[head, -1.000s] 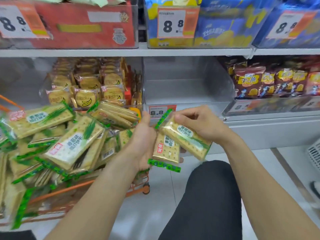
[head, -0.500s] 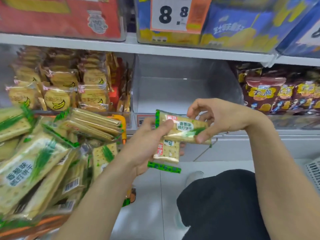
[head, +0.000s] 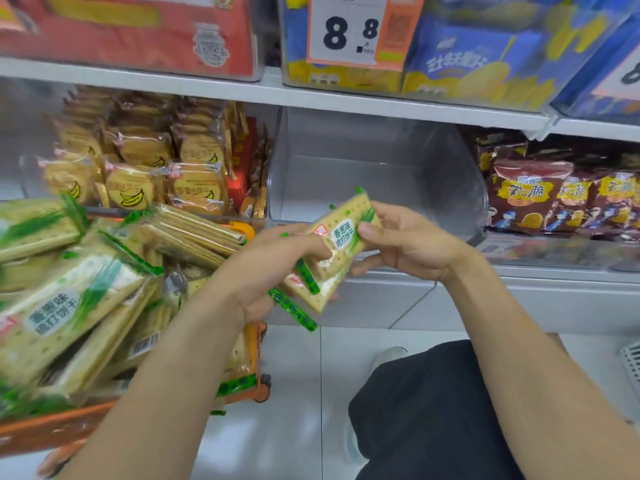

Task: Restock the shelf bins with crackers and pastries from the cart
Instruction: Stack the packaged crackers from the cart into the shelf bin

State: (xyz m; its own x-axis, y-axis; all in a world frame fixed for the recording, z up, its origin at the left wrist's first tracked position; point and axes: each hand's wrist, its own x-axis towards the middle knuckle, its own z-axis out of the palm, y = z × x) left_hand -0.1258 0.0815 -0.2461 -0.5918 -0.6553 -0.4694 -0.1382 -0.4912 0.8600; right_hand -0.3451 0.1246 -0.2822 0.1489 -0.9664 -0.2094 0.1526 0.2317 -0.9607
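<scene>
Two green-trimmed cracker packs are held together in front of the shelf. My right hand [head: 405,242] pinches the upper cracker pack [head: 341,233] with thumb on top. My left hand [head: 273,268] grips the lower cracker pack [head: 317,289] from the left, fingers over both packs. Right behind them stands a clear shelf bin [head: 377,174] with nothing visible inside. An orange cart [head: 254,358] at the left is heaped with several more of the same cracker packs [head: 72,299].
The left bin holds banana biscuit packs [head: 135,181]; the right bin holds dark brown snack bags [head: 533,199]. Boxes and an 8.8 price tag [head: 349,29] sit on the shelf above. My dark-clad knee [head: 433,410] and the white tiled floor lie below.
The upper pack has tilted up on its right end and both hands have drawn closer together. The view has moved nearer to the shelf.
</scene>
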